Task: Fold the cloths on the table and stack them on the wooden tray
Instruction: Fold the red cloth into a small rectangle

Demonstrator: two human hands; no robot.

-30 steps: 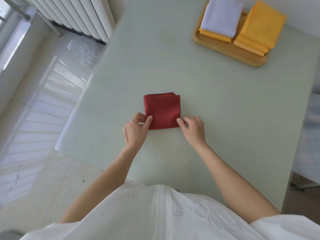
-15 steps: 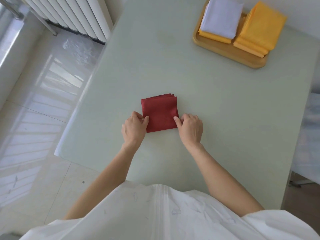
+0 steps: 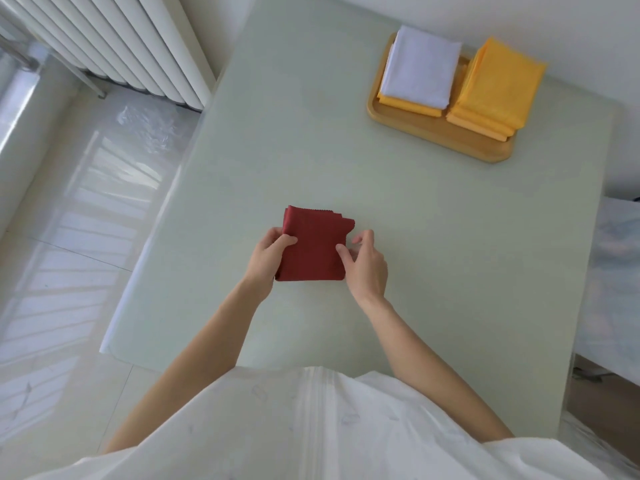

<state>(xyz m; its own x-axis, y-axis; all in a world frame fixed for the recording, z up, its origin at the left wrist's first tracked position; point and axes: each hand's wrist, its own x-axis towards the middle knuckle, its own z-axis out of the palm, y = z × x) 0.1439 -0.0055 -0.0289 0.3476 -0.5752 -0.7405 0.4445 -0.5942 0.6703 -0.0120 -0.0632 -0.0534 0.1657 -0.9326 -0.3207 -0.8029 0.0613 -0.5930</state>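
A folded dark red cloth [image 3: 313,245] sits at the middle of the pale green table [image 3: 433,237]. My left hand [image 3: 268,259] grips its left edge, thumb on top and fingers curled under. My right hand [image 3: 365,266] pinches the right edge with thumb and fingers, and the cloth's near part looks lifted off the table. At the far right stands the wooden tray [image 3: 433,131]. On it lie a white folded cloth [image 3: 420,71] over a yellow one, and a stack of yellow cloths [image 3: 498,88] beside them.
A white radiator [image 3: 114,43] stands at the far left beyond the table's edge, above a glossy tiled floor [image 3: 69,237]. A cloth-covered surface [image 3: 620,271] lies past the table's right edge. My white garment fills the bottom of the view.
Both hands have moved from the cloth's near corners up along its side edges and taken hold of it. The cloth's near part has risen slightly.
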